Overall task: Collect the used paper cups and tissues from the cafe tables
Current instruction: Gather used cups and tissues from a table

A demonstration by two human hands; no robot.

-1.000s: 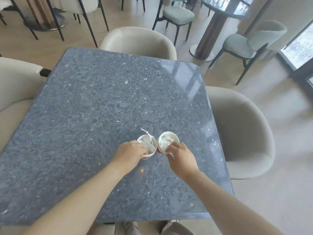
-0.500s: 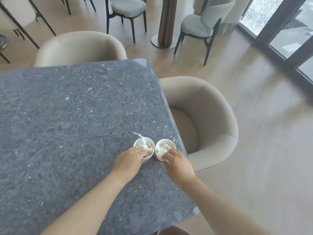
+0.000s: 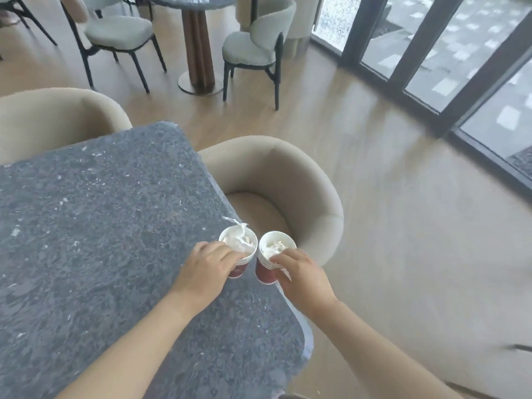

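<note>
Since a moment ago both appear lifted off the bench [image 3: 100, 226]: the left cup [image 3: 230, 240] is clasped by the left hand [image 3: 205, 272], the right cup [image 3: 277, 247] by the right hand [image 3: 302, 279], almost touching; carrying away is judged next.

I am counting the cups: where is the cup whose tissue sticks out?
Head view: the left hand grips that cup at the table's right edge, beside the second cup in the right hand.
</note>
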